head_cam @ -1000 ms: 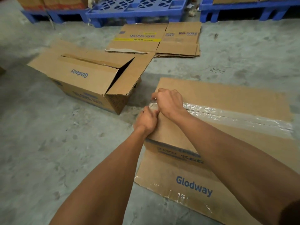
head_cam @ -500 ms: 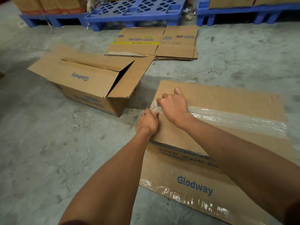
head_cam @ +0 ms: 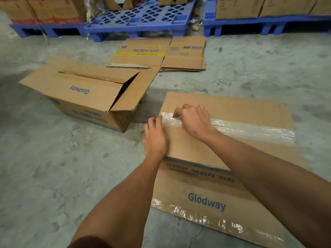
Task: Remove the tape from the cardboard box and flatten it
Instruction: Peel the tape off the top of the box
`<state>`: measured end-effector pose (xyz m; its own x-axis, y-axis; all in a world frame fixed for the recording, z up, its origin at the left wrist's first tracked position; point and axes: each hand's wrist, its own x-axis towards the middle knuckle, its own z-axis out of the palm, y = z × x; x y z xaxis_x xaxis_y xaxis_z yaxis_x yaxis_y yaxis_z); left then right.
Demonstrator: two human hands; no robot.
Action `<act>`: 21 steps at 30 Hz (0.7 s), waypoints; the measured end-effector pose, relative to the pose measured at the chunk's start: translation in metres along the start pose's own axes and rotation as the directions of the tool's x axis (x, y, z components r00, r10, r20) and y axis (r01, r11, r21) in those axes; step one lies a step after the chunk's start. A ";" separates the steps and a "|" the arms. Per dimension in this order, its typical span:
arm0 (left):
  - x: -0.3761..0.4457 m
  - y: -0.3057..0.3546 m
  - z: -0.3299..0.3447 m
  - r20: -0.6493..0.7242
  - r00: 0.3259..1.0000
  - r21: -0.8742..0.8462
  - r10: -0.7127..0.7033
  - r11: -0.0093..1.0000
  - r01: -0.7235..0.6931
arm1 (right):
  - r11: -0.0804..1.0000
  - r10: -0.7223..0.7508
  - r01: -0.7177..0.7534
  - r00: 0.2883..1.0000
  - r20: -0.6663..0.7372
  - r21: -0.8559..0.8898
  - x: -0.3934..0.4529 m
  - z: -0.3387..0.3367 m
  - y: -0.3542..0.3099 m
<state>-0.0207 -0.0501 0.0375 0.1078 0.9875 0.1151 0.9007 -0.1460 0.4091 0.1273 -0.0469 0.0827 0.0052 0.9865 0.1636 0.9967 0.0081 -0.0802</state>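
A brown Glodway cardboard box (head_cam: 241, 111) stands on the concrete floor in front of me, its top seam closed by a strip of clear tape (head_cam: 250, 128) running left to right. My right hand (head_cam: 194, 120) rests curled on the tape's left end, fingertips pinching at the tape there. My left hand (head_cam: 155, 138) lies flat on the box's left top edge, fingers spread, pressing down. A lower flap of the box with more tape along its edge (head_cam: 215, 221) lies out towards me.
A second Glodway box (head_cam: 86, 97) with open flaps stands to the left. Flattened boxes (head_cam: 157, 54) lie stacked on the floor behind. Blue plastic pallets (head_cam: 143, 20) with stacked cartons line the back. Bare concrete floor spreads left and right.
My left hand has unclenched from the tape end and now lies flat on the box's left edge. My right hand has stayed at the tape's left end, fingers picking at it.
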 end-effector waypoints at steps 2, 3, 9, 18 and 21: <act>0.000 0.000 -0.001 -0.006 0.999 0.010 0.039 0.999 -0.039 | 0.987 0.075 -0.072 0.997 -0.011 0.140 0.005 0.002 -0.001; 0.000 0.000 -0.001 0.001 0.999 0.005 0.047 0.999 -0.047 | 0.978 0.100 -0.098 0.995 -0.002 0.182 0.008 0.002 -0.003; 0.005 -0.008 -0.002 0.019 0.998 0.016 0.052 0.998 -0.053 | 0.984 0.048 -0.058 0.997 0.059 0.170 0.023 0.011 -0.019; 0.006 -0.009 -0.003 0.035 0.999 -0.059 0.023 0.998 -0.021 | 0.986 -0.001 -0.004 1.000 0.025 0.169 0.026 0.019 -0.026; 0.006 -0.009 -0.003 0.035 0.999 -0.065 0.021 0.998 -0.018 | 0.989 -0.009 0.007 1.000 0.008 0.146 0.026 0.021 -0.027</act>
<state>-0.0294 -0.0433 0.0373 0.1410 0.9858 0.0917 0.8692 -0.1676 0.4651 0.0988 -0.0177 0.0689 -0.0041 0.9877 0.1564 0.9743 0.0391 -0.2217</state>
